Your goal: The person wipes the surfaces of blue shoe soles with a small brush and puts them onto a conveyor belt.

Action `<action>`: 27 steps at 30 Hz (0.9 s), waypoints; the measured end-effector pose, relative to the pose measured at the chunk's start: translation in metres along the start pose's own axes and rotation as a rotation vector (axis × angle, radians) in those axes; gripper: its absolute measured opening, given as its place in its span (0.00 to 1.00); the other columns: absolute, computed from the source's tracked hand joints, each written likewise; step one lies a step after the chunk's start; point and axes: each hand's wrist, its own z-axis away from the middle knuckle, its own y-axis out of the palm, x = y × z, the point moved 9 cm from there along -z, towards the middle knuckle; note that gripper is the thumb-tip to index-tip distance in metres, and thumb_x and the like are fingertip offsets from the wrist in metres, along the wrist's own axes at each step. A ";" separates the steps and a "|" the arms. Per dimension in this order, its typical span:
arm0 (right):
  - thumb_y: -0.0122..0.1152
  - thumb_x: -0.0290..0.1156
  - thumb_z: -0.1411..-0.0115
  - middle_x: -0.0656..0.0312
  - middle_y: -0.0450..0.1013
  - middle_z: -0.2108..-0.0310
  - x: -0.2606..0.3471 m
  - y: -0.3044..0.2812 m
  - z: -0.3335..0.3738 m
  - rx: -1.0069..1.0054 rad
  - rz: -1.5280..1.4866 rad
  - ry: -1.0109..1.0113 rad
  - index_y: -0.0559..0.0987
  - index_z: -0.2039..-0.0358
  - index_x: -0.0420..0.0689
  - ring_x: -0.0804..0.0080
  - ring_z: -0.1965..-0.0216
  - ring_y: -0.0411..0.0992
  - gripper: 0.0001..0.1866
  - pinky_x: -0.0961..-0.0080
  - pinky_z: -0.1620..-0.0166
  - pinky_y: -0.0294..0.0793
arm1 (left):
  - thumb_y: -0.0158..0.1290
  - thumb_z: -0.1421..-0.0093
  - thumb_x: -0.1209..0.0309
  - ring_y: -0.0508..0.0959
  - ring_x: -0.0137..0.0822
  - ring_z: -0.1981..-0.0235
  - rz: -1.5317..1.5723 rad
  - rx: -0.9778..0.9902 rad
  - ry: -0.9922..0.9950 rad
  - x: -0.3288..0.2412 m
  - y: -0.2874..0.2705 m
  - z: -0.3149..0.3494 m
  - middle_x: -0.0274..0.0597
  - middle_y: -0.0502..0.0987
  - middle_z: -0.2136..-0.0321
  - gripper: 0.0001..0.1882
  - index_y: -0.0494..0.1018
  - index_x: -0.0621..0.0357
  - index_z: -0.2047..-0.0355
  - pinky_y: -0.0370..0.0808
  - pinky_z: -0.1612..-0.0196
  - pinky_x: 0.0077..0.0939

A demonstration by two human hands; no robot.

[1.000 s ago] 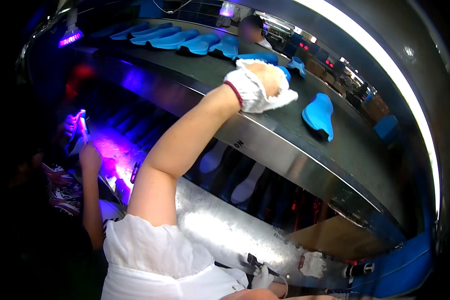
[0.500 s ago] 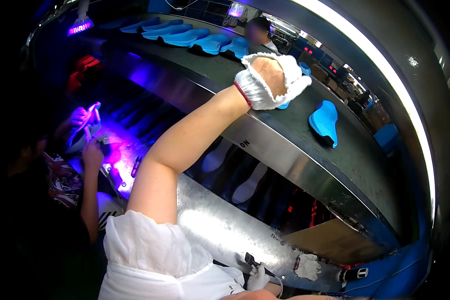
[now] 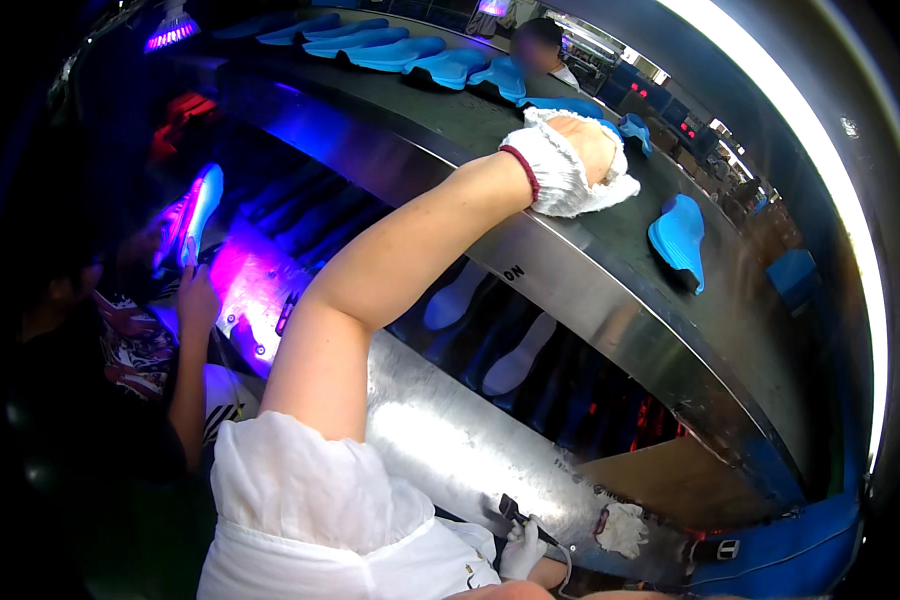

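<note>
My left arm stretches up over the dark conveyor belt (image 3: 725, 320). My left hand (image 3: 575, 160), in a white knit glove that bares some skin, is at the belt beside a blue shoe sole (image 3: 560, 105), partly behind it. The glove hides its fingers, so its grip does not show. Low in the view, my right hand (image 3: 522, 552), also in a white glove, is closed round the handle of a dark brush (image 3: 510, 508) with a thin tube trailing from it. Another blue sole (image 3: 680, 245) lies on the belt to the right.
Several blue soles (image 3: 450, 68) line the belt's far left. A co-worker's hand (image 3: 198, 290) works at a sole (image 3: 205, 205) in purple light. Pale soles (image 3: 520, 360) lie under the belt's metal edge. A white glove (image 3: 622, 530) rests on the metal bench (image 3: 440, 440).
The view has shifted, so the belt and soles appear further right. A blue sole now shows just beyond my left hand. The co-worker's sole has turned more upright.
</note>
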 end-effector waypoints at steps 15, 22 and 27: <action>0.56 0.30 0.40 0.60 0.71 0.72 -0.004 -0.002 -0.008 -0.005 0.083 0.017 0.71 0.56 0.36 0.80 0.78 0.66 0.14 0.85 0.76 0.63 | 0.55 0.50 0.64 0.75 0.46 0.63 0.004 -0.992 0.318 -0.001 -0.090 0.034 0.44 0.76 0.66 0.11 0.76 0.56 0.68 0.73 0.60 0.41; 0.57 0.32 0.41 0.60 0.72 0.75 -0.004 0.001 -0.006 -0.035 0.141 0.036 0.71 0.56 0.35 0.79 0.78 0.66 0.16 0.83 0.76 0.63 | 0.52 0.50 0.61 0.72 0.49 0.57 -0.057 -1.077 0.202 0.012 -0.103 0.046 0.45 0.73 0.64 0.14 0.74 0.55 0.65 0.62 0.50 0.53; 0.56 0.32 0.40 0.59 0.71 0.73 -0.005 0.005 -0.006 0.013 0.163 0.040 0.71 0.56 0.35 0.79 0.77 0.66 0.16 0.83 0.75 0.63 | 0.50 0.48 0.57 0.70 0.49 0.53 -0.160 -0.915 0.155 0.012 -0.081 0.029 0.44 0.74 0.61 0.17 0.75 0.53 0.64 0.54 0.44 0.63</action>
